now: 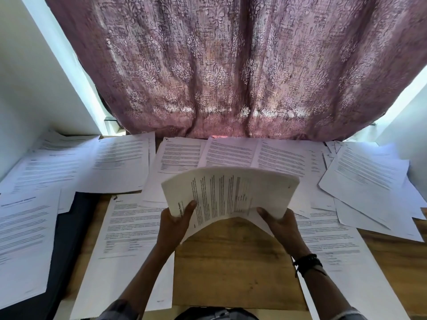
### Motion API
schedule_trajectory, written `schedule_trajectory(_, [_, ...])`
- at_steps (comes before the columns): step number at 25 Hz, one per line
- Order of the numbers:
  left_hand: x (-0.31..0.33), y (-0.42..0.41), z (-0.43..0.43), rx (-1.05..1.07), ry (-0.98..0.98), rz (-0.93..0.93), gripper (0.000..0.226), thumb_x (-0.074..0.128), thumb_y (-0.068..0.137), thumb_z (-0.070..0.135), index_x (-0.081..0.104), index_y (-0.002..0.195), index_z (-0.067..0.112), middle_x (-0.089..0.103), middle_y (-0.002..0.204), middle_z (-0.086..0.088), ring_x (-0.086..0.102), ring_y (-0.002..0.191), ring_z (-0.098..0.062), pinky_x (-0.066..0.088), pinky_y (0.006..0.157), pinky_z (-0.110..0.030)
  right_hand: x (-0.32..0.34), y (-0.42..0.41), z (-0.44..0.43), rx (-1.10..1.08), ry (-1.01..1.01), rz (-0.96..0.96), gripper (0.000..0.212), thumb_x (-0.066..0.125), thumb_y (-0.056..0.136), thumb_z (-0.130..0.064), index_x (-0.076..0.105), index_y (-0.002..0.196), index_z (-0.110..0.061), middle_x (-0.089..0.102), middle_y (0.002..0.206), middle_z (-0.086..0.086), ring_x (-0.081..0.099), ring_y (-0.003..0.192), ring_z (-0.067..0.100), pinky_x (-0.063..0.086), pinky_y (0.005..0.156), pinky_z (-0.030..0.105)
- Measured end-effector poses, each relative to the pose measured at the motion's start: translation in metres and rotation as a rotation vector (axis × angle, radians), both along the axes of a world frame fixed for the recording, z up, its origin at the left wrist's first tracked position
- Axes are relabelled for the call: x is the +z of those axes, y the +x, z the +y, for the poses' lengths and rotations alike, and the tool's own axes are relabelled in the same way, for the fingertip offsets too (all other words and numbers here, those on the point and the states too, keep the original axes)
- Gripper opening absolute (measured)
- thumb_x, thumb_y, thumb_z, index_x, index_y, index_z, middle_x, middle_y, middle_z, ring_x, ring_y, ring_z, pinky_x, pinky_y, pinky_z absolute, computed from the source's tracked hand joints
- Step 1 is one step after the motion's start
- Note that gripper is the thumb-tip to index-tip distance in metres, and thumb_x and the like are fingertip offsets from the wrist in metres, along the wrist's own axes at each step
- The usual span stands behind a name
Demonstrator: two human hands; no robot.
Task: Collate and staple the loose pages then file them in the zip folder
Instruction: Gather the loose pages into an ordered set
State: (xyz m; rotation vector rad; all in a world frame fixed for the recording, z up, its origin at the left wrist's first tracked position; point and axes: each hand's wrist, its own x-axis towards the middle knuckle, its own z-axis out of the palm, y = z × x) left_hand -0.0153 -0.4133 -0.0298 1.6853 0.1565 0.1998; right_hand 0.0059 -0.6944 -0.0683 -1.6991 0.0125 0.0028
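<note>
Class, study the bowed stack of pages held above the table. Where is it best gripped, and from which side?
Probably at its two near corners, from the person's side, thumbs on top, as the left hand and right hand hold the stack of pages now. It is wide and floppy, arching in the middle, so gripping both ends should keep sheets aligned.

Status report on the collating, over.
Left hand and right hand both grip the bowed stack of pages, lifted off table. Loose pages spread all around.

Mauve patterned curtain (231, 65), wooden table (231, 262), white wall (27, 77)
</note>
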Motion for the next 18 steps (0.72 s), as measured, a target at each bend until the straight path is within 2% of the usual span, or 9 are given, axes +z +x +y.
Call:
schedule_trajectory(3, [0.008,0.002,0.006,-0.048,0.043,0.051,0.009,0.068,0.088,0.025,0.063,0.093,0.030,0.072,0.077,0.025,0.072,0.073,-0.005,0.057,0.057,-0.020,0.008,0.000,-0.009,0.008,-0.006,0.043,0.030,0.072,0.084,-0.025,0.066,0.111,-0.013,0.074,0.101,0.003,0.073,0.090,0.019,0.062,0.074,0.040])
schedule_trajectory(5, [0.009,0.004,0.014,-0.076,0.011,0.155,0.007,0.068,0.087,0.023,0.066,0.092,0.026,0.075,0.079,0.017,0.073,0.074,-0.008,0.059,0.062,-0.026,0.013,0.001,-0.019,0.088,0.028,0.083,0.031,0.072,0.084,-0.020,0.065,0.113,-0.012,0.075,0.103,0.004,0.074,0.090,0.020,0.062,0.073,0.037])
schedule_trajectory(7, [0.004,0.003,0.018,-0.096,-0.049,0.272,0.014,0.070,0.086,0.025,0.067,0.099,0.022,0.077,0.090,0.004,0.074,0.079,-0.015,0.061,0.068,-0.035,0.017,0.002,-0.027,0.163,0.020,0.140,0.032,0.072,0.085,-0.017,0.063,0.114,-0.009,0.075,0.105,0.005,0.074,0.090,0.021,0.061,0.071,0.034])
schedule_trajectory(12, [-0.004,-0.011,0.016,-0.054,-0.161,0.478,0.024,0.069,0.087,0.024,0.062,0.110,0.020,0.073,0.102,-0.004,0.073,0.083,-0.021,0.059,0.062,-0.031,0.011,0.009,-0.032,0.178,-0.056,0.236,0.032,0.076,0.082,-0.016,0.064,0.111,-0.012,0.074,0.104,0.003,0.074,0.085,0.015,0.059,0.066,0.025])
schedule_trajectory(16, [-0.008,-0.039,0.028,-0.003,-0.185,0.489,0.044,0.070,0.087,0.012,0.046,0.122,0.026,0.067,0.106,-0.005,0.071,0.083,-0.026,0.059,0.061,-0.031,0.000,0.012,-0.040,0.118,-0.076,0.261,0.048,0.081,0.075,-0.028,0.064,0.117,-0.013,0.073,0.110,0.005,0.072,0.097,0.023,0.060,0.083,0.042])
schedule_trajectory(18, [-0.010,-0.051,0.034,-0.046,-0.160,0.478,0.037,0.069,0.087,0.006,0.054,0.118,0.020,0.067,0.107,-0.006,0.071,0.089,-0.027,0.060,0.068,-0.034,-0.001,0.012,-0.039,0.130,-0.061,0.277,0.061,0.086,0.069,-0.038,0.063,0.119,-0.012,0.073,0.112,0.005,0.070,0.100,0.025,0.059,0.086,0.045])
